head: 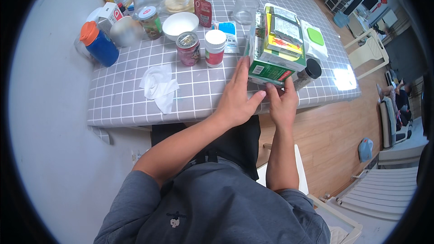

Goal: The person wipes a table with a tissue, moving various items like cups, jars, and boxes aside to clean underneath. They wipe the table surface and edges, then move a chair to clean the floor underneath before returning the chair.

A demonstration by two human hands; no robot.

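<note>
A stack of cardboard boxes (276,69) stands near the table's front edge, slightly right of my body. Its front is green with a barcode and a red patch; a yellow-and-white box (284,48) and silver foil packs (285,27) lie on top. Flat fingers of my left hand (237,98) rest along the stack's left side, its thumb spread away from them. My right hand (284,101) grips the lower front right corner, with the underside of the stack partly hidden. Just right of the stack, a black-capped jar (308,74) leans at a tilt.
Left of the stack are a white-lidded bottle (214,49), a pink can (188,50), a white bowl (180,24) and crumpled tissue (159,86). A blue bottle (101,47) stands far left. A clear glass container (244,10) and wipes pack (315,40) sit farther back.
</note>
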